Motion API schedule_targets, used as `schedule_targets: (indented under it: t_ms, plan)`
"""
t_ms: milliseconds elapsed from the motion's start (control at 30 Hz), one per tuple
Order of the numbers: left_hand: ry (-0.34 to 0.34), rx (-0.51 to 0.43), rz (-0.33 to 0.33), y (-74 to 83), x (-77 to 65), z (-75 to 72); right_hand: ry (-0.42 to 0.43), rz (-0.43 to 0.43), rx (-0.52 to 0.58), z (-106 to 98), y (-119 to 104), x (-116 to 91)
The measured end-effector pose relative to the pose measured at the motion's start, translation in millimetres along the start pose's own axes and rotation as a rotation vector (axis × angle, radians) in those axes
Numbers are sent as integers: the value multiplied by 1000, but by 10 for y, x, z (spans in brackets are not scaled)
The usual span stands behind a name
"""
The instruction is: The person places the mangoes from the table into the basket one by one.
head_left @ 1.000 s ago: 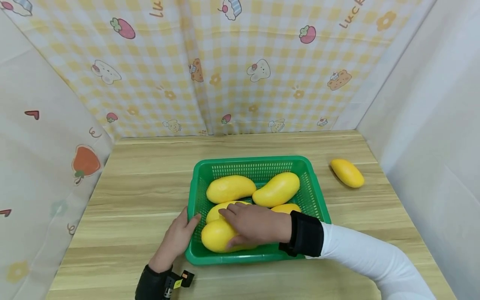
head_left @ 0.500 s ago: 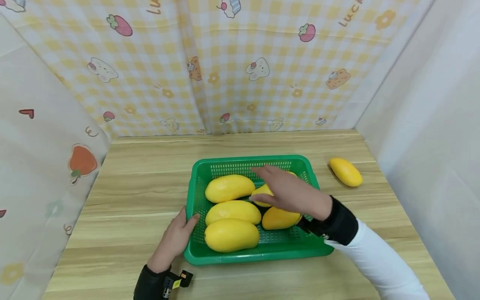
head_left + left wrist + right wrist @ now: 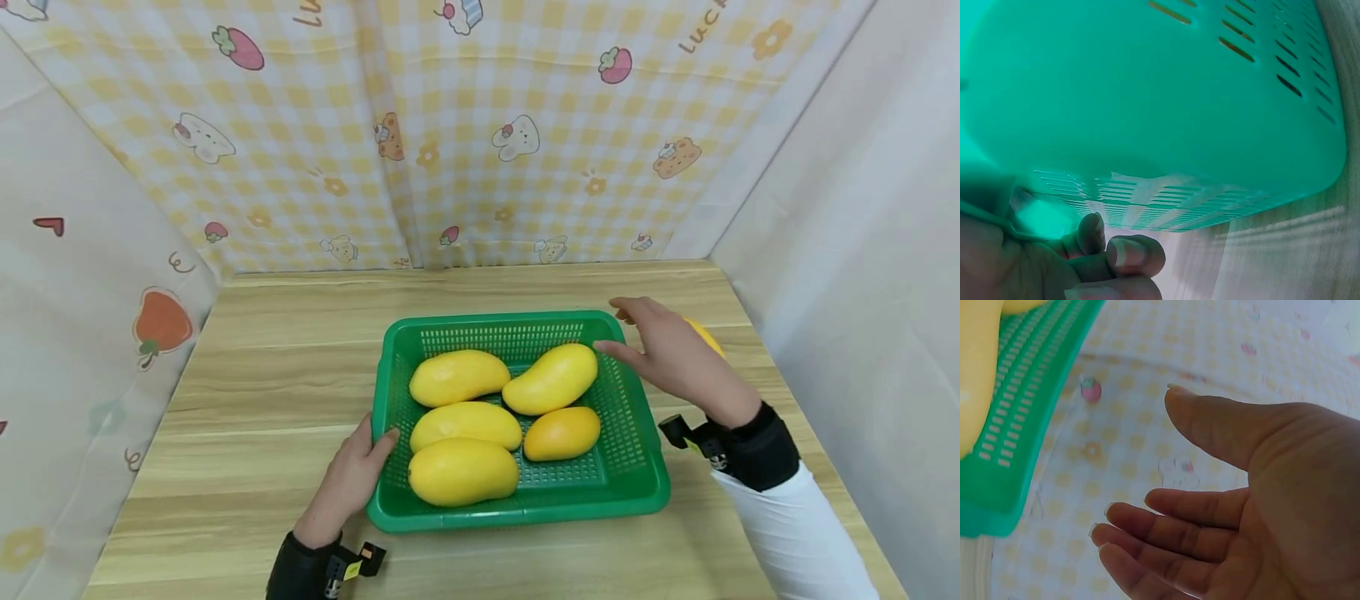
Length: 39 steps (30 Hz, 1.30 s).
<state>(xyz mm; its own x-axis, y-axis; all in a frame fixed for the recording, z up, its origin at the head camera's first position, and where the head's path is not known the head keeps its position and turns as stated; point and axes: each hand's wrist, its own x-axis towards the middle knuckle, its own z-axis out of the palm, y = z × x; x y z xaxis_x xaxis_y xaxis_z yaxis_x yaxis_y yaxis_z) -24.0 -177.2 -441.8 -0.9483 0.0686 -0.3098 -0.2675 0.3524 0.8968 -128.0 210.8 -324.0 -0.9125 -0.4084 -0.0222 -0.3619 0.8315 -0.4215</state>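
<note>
A green plastic basket [image 3: 555, 512] stands on the table with several yellow mangoes [image 3: 465, 472] lying in it. My left hand [image 3: 348, 475] grips its left rim, thumb over the top. In the left wrist view, curled fingers [image 3: 1132, 255] show under the rim beside the slotted wall. My right hand [image 3: 678, 358] is just past the basket's right rim, thumb and fingers spread, holding nothing. A lone mango [image 3: 705, 335] lies on the table at the right, mostly hidden behind that hand. The right wrist view shows the empty palm [image 3: 1222, 537] with the basket to its left.
Wood-grain table [image 3: 285, 375] extends around the basket. A yellow checked cloth [image 3: 450, 133] hangs along the back. White cloth sides stand at left [image 3: 90, 333] and right [image 3: 847, 250].
My right hand has let go of the front mango and moved right, out of the basket towards the lone mango. The left hand has stayed on the rim.
</note>
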Motion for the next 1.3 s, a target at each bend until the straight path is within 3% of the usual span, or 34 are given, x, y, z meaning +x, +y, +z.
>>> schedule_targets:
  t_ms: [167,533,867,1300]
  plan:
    - [-3,-8,5,-13,4,6,42,32,16,-71,159,-38]
    - [14,-1,0,-18,4,14,126,108,-58,-109,530,-50]
    - [14,4,1,-14,2,4,30,232,-34,-96,905,-50]
    - [15,4,1,-25,-10,1,-56,330,-48,148,1397,-44]
